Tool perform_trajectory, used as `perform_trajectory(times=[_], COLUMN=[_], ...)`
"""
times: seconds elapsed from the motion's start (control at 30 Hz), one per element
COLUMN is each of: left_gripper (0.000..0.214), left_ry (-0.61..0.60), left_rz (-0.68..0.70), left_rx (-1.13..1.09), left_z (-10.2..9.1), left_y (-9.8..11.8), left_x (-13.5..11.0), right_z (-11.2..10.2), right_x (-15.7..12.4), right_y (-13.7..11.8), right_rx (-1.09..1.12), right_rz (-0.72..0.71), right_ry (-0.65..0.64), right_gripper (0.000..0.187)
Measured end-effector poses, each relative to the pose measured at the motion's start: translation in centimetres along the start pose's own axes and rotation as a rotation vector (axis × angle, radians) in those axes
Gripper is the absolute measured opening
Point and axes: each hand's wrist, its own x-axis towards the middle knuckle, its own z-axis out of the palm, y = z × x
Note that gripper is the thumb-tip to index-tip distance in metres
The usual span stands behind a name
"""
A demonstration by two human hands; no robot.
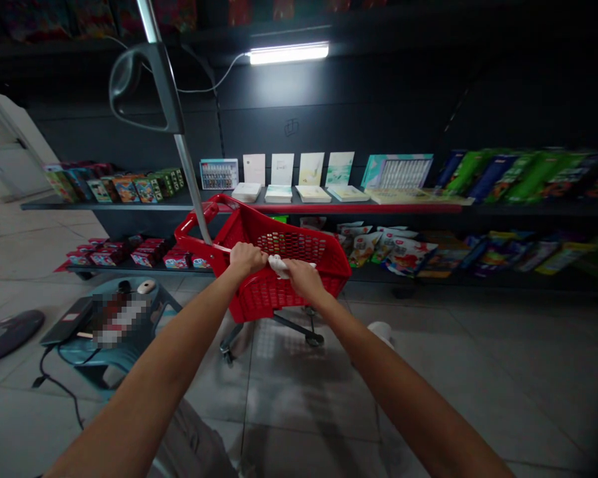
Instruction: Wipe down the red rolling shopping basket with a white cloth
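A red plastic shopping cart [274, 299] with a mesh wall stands on small castors just ahead of me. A tall metal pole [190, 179] rises from its near corner and carries a dark grey handle [147, 89] at the top. My left hand [248, 259] is closed over the cart's upper rim. My right hand [303, 279] grips a white cloth [279, 266] against the same rim. The cloth bunches between my two hands, and part of it is hidden by my fingers.
Dark shelves [359, 208] of boxed and bagged goods run behind the cart. A teal plastic stool [129, 318] stands to the left, holding a dark tablet and a blurred item, with a cable trailing to the tiled floor. A white object [381, 334] sits by my right arm.
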Motion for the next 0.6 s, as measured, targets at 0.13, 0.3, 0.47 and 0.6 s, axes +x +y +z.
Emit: perform_trajectory(times=[0.13,0.3,0.47,0.6], left_gripper=[0.054,0.055,0.055,0.056], left_ry=[0.020,0.019,0.019,0.017], left_rz=[-0.023,-0.017,0.002,0.008], left_rx=[0.021,0.024,0.023,0.021], left_z=[0.2,0.3,0.4,0.5], left_y=[0.1,-0.3,-0.5,-0.6], left_x=[0.2,0.6,0.8,1.0], right_z=[-0.3,0.0,0.8,0.9], right_x=[-2.3,-6.2,-8.2,-8.3], right_y=[5.3,12.9,16.3,16.1], right_rx=[0.012,0.092,0.175,0.235], right_rz=[0.019,0.200,0.242,0.249], right_ry=[0.042,0.040,0.071,0.106], right_gripper=[0.041,0.045,0.050,0.052])
